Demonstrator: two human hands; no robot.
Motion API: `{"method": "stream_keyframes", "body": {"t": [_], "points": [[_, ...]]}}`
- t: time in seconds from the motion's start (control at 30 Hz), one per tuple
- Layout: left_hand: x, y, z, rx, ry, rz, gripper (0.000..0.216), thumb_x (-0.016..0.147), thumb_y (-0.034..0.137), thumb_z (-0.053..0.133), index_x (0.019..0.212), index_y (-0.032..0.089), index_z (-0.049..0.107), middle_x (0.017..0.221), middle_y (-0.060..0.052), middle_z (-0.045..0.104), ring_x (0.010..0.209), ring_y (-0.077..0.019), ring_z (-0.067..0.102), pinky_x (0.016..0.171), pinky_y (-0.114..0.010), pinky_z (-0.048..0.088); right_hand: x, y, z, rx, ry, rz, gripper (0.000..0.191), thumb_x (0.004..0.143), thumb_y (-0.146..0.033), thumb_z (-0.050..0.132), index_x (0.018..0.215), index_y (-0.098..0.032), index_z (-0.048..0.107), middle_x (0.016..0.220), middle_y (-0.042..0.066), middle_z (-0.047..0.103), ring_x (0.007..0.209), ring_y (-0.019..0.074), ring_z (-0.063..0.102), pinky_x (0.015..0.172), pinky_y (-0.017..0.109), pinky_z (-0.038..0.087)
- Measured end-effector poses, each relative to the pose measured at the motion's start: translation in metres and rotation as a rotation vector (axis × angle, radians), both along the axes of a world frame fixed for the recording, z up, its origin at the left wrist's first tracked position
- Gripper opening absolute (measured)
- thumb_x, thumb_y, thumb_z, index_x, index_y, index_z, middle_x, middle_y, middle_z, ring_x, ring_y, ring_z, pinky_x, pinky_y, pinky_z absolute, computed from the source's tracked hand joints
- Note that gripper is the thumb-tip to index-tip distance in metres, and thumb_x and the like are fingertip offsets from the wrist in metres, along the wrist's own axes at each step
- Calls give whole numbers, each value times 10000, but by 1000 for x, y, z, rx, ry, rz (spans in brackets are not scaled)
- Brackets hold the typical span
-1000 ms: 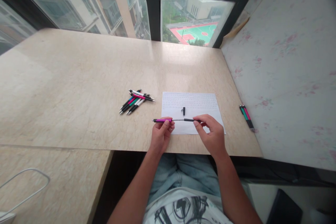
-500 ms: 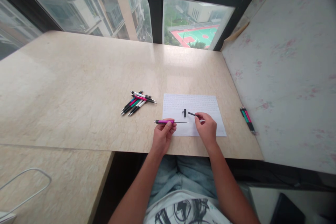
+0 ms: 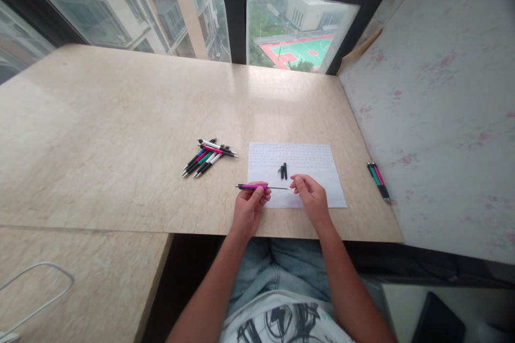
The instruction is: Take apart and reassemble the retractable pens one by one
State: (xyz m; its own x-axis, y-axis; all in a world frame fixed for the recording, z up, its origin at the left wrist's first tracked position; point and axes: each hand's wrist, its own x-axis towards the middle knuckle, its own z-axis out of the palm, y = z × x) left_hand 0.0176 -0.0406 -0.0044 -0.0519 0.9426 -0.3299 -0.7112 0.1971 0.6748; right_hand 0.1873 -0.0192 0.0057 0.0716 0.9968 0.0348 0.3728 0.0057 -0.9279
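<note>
My left hand is closed round the magenta barrel of a pen lying level above the paper. A thin refill sticks out bare from the barrel's right end. At the refill's tip, the thumb and fingertips of my right hand are pinched together; any tiny part between them is too small to make out. Just beyond, a black grip sleeve and a shorter black piece lie side by side on the written sheet of paper, with a tiny silvery bit beside them.
Left of the paper lies a loose pile of several pens in mixed colours. Two more pens, green and pink, rest by the papered wall. A white cable loops over the lower-left surface. Windows border the back of the table.
The black grip sleeve that was in my right hand now lies on the paper beside the other black piece. My right hand has moved left to the refill's tip.
</note>
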Motion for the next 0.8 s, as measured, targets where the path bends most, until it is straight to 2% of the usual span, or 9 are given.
{"method": "stream_keyframes", "body": {"t": [0.1,0.17,0.27,0.4,0.63,0.8], "points": [[1,0,0,-3,31,-8,210,733,278,771,886,139,730,741,-52,699,697,-103,635,680,-219,492,-3,-7,11,-65,128,195,337,928,-440,480,975,-177,687,796,57,694,660,162,610,576,275,489],[1,-1,-1,2,48,-12,213,736,284,768,890,142,728,741,-52,702,694,-108,636,692,-231,494,-6,-10,17,-48,111,253,270,890,-408,560,954,-183,695,796,53,698,678,166,617,592,275,495],[1,-2,-2,43,80,-28,203,754,283,752,905,150,721,760,-51,708,699,-113,633,708,-244,492,-10,-14,22,16,50,238,179,854,-342,616,890,-188,700,775,45,693,682,167,619,603,275,496],[1,-3,-1,134,167,-96,205,780,281,726,934,146,706,878,-78,726,728,-129,636,718,-264,485,-7,-14,26,81,-4,216,153,874,-288,574,867,-189,689,779,41,687,695,164,625,594,267,492],[0,-2,0,127,182,-117,187,786,282,719,918,152,691,837,-66,723,694,-121,623,691,-251,464,-3,-17,33,170,-187,322,123,872,-199,557,869,-201,680,782,32,657,702,152,595,568,253,472],[1,-2,-3,148,240,-116,196,802,274,705,955,151,689,874,-81,728,715,-120,621,710,-253,464,-2,-17,35,204,-268,298,143,866,-166,556,881,-205,693,825,50,654,792,175,598,566,250,482]]}}
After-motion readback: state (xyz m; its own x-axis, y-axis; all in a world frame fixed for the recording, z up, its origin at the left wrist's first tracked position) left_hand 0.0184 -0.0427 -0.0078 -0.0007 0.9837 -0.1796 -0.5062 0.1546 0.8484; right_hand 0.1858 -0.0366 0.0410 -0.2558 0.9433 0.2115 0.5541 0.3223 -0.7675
